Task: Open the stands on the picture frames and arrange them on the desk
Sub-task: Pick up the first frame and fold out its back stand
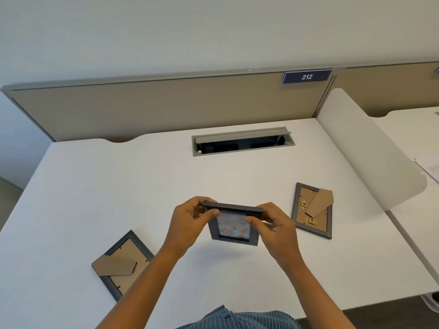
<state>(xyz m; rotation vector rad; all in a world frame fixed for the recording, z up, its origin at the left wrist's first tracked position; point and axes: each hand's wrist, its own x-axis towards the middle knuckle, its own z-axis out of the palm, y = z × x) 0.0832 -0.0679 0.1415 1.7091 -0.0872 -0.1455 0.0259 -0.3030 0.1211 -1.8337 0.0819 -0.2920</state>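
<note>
I hold a small dark grey picture frame with a colourful picture above the white desk, its front facing me and tilted. My left hand grips its upper left corner and my right hand grips its upper right corner. Its back and stand are hidden. A second frame lies face down at the near left, its brown cardboard stand folded flat. A third frame lies face down at the right, with a brown stand and gold clips on its back.
An open grey cable tray is set into the desk at the back middle. A tan partition with a "212" label runs behind. A white divider panel bounds the right side; a neighbouring desk holds papers.
</note>
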